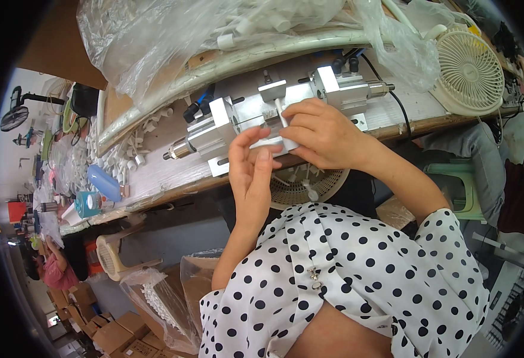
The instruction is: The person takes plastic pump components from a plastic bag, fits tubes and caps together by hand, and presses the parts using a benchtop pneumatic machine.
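My right hand (pixel 321 134) pinches a slim white plastic part (pixel 280 112) that stands up in front of the clamping fixture. My left hand (pixel 250 170) is beside it, with thumb and fingers curled around a small white plastic piece (pixel 268 144); its exact shape is partly hidden by the fingers. Both hands are at the near side of the metal fixture, between its left air cylinder (pixel 217 128) and right air cylinder (pixel 339 89). A small metal block (pixel 272 90) sits at the middle of the fixture, just beyond my fingertips.
A plastic bag (pixel 154 42) of white parts lies behind the fixture, inside a wrapped rim. A blue bottle (pixel 103 182) and loose white fittings (pixel 131 146) are on the left. At right stands a white fan (pixel 469 71). Below the bench edge hangs a round basket (pixel 327 184). Other people are nearby.
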Action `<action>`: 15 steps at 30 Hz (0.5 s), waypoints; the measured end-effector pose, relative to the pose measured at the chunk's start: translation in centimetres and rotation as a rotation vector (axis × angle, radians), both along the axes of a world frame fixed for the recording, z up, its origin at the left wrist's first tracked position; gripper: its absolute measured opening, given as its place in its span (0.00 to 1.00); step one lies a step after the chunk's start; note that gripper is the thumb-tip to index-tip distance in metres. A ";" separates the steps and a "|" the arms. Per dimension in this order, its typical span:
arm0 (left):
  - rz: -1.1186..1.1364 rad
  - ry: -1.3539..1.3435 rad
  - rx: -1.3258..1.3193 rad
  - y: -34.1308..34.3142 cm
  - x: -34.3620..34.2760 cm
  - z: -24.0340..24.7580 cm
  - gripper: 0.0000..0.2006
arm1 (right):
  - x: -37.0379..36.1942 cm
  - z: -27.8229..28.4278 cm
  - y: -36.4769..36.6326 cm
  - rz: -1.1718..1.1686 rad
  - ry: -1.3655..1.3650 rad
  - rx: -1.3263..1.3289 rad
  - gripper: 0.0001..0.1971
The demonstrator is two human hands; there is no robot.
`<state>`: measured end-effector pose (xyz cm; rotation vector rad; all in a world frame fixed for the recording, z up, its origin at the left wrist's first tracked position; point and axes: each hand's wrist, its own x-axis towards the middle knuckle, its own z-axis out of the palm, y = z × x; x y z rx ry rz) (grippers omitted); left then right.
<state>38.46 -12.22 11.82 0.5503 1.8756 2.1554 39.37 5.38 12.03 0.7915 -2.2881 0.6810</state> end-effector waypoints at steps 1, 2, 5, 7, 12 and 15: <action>-0.005 0.004 0.003 -0.1 -0.2 -0.2 0.17 | -0.5 -0.2 0.1 0.019 -0.008 0.033 0.11; -0.013 -0.005 -0.012 -0.2 -0.3 -0.4 0.16 | -0.8 -0.3 0.1 0.012 -0.006 0.036 0.11; -0.017 -0.010 0.008 -0.4 0.0 -0.4 0.13 | -1.7 -0.2 0.2 0.006 0.002 0.118 0.08; -0.006 -0.019 -0.070 -0.9 0.1 -0.3 0.12 | -1.7 0.1 -0.2 0.026 -0.043 0.102 0.07; -0.015 0.258 -0.149 0.2 -2.4 1.2 0.09 | -1.8 2.3 0.7 0.088 -0.222 0.018 0.13; 0.074 0.964 -0.399 1.4 -5.4 4.4 0.09 | -2.1 3.6 2.4 0.006 -0.014 -0.018 0.12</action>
